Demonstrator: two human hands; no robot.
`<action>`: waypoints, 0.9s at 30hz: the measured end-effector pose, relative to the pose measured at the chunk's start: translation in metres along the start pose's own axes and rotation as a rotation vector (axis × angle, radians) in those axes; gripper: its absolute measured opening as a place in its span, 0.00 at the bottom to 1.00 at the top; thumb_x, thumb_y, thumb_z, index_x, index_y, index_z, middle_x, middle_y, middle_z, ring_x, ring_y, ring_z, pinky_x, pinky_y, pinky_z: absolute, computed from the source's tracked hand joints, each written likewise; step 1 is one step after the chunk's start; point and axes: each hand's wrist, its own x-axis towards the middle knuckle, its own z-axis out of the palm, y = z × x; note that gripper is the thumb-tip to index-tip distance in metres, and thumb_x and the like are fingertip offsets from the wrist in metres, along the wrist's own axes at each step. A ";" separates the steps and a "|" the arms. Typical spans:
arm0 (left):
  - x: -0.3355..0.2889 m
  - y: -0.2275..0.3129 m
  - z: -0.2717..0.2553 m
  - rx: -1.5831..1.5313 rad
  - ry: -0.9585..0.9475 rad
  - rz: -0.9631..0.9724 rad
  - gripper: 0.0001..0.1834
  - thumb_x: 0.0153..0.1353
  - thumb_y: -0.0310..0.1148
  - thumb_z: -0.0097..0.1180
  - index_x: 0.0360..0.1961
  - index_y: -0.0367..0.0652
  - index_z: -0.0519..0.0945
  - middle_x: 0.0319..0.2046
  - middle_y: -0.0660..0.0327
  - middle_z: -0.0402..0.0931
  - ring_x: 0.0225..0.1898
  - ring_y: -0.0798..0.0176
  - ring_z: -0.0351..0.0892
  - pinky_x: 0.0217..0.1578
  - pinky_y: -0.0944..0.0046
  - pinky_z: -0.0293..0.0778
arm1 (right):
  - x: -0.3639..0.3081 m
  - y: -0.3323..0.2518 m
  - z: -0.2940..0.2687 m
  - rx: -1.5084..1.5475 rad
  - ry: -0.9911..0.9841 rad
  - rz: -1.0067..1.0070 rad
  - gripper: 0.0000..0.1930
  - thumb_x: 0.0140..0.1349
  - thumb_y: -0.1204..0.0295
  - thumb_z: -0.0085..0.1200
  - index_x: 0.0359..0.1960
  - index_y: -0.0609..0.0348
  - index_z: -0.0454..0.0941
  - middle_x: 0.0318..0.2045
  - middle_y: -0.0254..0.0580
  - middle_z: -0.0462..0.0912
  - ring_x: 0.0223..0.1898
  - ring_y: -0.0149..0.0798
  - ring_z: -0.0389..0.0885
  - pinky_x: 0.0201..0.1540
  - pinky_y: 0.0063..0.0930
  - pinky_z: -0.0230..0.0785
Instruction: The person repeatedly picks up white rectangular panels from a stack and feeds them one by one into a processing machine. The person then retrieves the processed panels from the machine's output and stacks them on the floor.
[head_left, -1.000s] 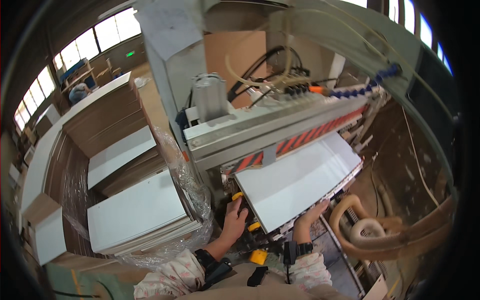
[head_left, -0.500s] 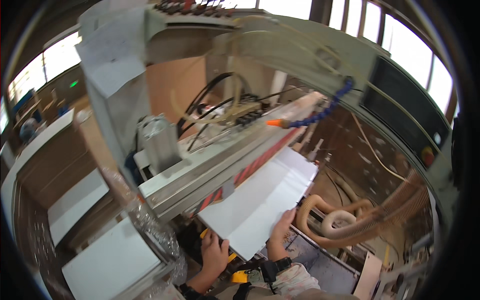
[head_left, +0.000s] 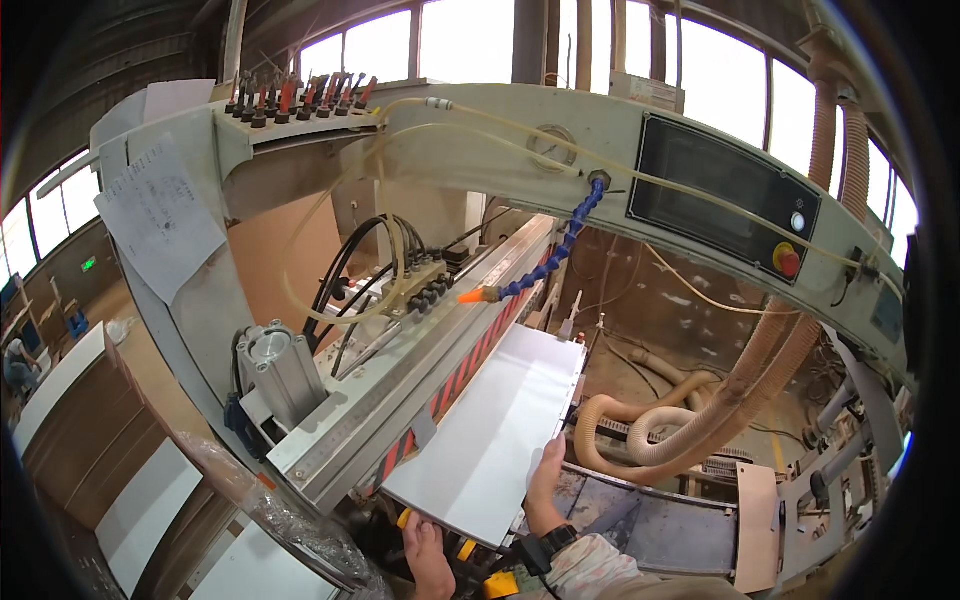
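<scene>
A long white panel (head_left: 490, 430) lies tilted away from me on the machine, its left side beside the clamping beam (head_left: 420, 390) with red and black stripes. At the panel's near left corner is my left hand (head_left: 427, 560), fingers curled against the edge beside a small yellow part (head_left: 404, 518). My right hand (head_left: 545, 485) grips the panel's right edge near its front end, and some of its fingers are hidden. A strapped device (head_left: 545, 548) sits on my right wrist.
Over the beam hangs a blue segmented hose with an orange nozzle (head_left: 475, 296). Coiled ribbed ducts (head_left: 655, 440) lie to the right. The machine's arch carries a dark control panel (head_left: 725, 185) and a red button (head_left: 787, 262). More white panels (head_left: 150, 500) stand at lower left.
My view has swung and tilted up, so the machine's arch shows more fully and the picture is sharper. Both hands remain at the same edges of the white panel.
</scene>
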 end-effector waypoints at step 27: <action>-0.095 0.011 -0.099 0.503 0.019 -0.439 0.09 0.60 0.34 0.51 0.37 0.41 0.76 0.22 0.66 0.71 0.24 0.70 0.69 0.27 0.68 0.69 | -0.014 -0.045 0.002 -0.417 -0.111 -0.107 0.31 0.57 0.65 0.53 0.58 0.68 0.57 0.61 0.63 0.53 0.63 0.57 0.52 0.64 0.39 0.46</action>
